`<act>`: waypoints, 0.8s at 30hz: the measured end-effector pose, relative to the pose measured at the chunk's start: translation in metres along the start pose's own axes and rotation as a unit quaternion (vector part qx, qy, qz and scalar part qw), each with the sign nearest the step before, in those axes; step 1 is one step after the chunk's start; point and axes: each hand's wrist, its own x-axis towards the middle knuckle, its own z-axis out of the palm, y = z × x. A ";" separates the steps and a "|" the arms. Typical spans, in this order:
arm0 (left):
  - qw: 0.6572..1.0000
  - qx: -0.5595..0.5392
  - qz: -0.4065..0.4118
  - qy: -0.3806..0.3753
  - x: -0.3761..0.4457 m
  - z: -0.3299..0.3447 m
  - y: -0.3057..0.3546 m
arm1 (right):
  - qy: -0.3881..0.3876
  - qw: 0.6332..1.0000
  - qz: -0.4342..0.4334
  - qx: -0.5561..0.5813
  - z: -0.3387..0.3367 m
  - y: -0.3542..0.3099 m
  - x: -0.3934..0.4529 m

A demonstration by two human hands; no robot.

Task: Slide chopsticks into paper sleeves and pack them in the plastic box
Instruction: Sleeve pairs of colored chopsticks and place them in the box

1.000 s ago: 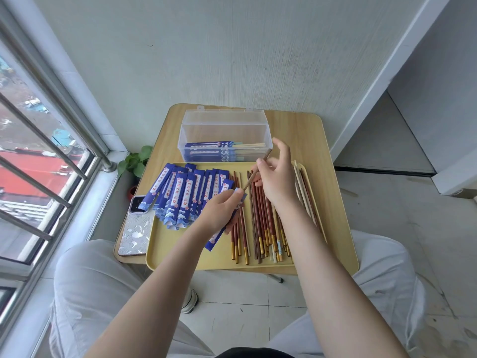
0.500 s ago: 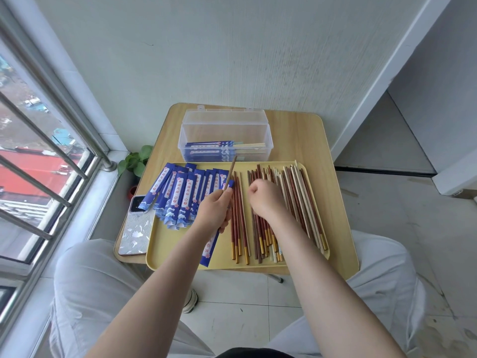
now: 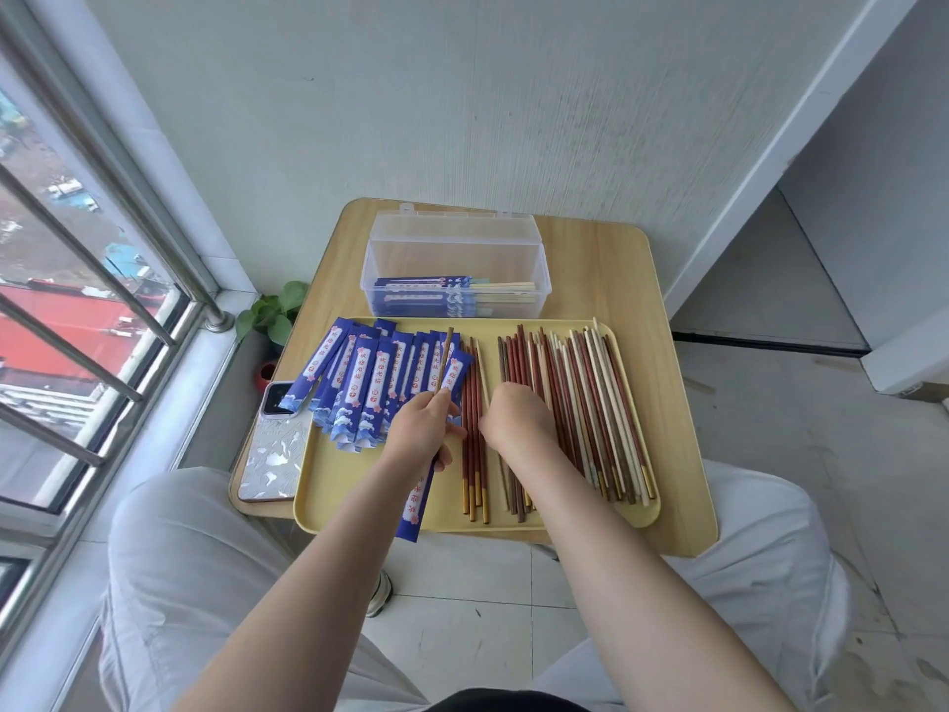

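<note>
A small wooden table (image 3: 606, 259) is seen from above, with a yellow tray (image 3: 354, 501) along its near edge and a clear plastic box (image 3: 454, 249) toward its far edge. A few sleeved chopsticks (image 3: 436, 298) are already laid in the box, so the packing is judged to be only begun. On the left half of the tray a fan of empty blue paper sleeves (image 3: 359, 382) is spread; on the right half many loose chopsticks (image 3: 590, 403) remain unsleeved. One sleeve (image 3: 418, 506) and a single brown chopstick (image 3: 444, 359) are gripped together by the left hand (image 3: 421, 429). The right hand (image 3: 513, 418) is lowered onto the loose chopsticks with fingers curled under; whether one is pinched cannot be told. A phone (image 3: 274, 454) lies at the table's left edge.
</note>
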 end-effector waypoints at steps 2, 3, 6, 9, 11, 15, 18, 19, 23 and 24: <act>1.000 -0.001 -0.001 -0.001 0.000 0.000 0.000 | -0.003 0.998 0.005 0.064 -0.001 0.002 0.002; 1.000 -0.002 0.000 -0.001 0.000 0.000 0.000 | -0.007 0.994 0.007 0.104 -0.003 0.005 0.003; 1.000 -0.008 0.003 -0.004 0.000 -0.001 0.000 | -0.039 0.972 -0.003 0.231 -0.013 0.013 0.005; 1.000 -0.025 0.004 -0.015 -0.002 -0.001 0.002 | -0.084 0.927 -0.024 0.365 -0.024 0.022 0.002; 0.999 -0.036 0.008 -0.023 -0.003 0.001 0.004 | -0.076 0.915 -0.029 0.396 -0.027 0.027 0.002; 1.000 -0.024 0.009 -0.011 -0.005 0.005 0.004 | -0.062 0.954 -0.045 0.290 -0.024 0.029 0.003; 1.000 -0.019 0.006 -0.011 -0.005 0.007 0.003 | -0.016 0.979 -0.049 0.196 -0.016 0.028 0.004; 1.000 -0.014 0.007 -0.008 -0.004 0.007 0.003 | 0.011 0.987 -0.050 0.150 -0.014 0.028 0.005; 0.999 0.035 0.028 0.006 -0.004 0.007 0.003 | 0.057 0.997 -0.053 0.009 -0.006 0.023 0.002; 0.998 0.054 0.037 0.011 -0.004 0.008 0.004 | 0.063 0.997 -0.054 -0.006 -0.003 0.021 0.001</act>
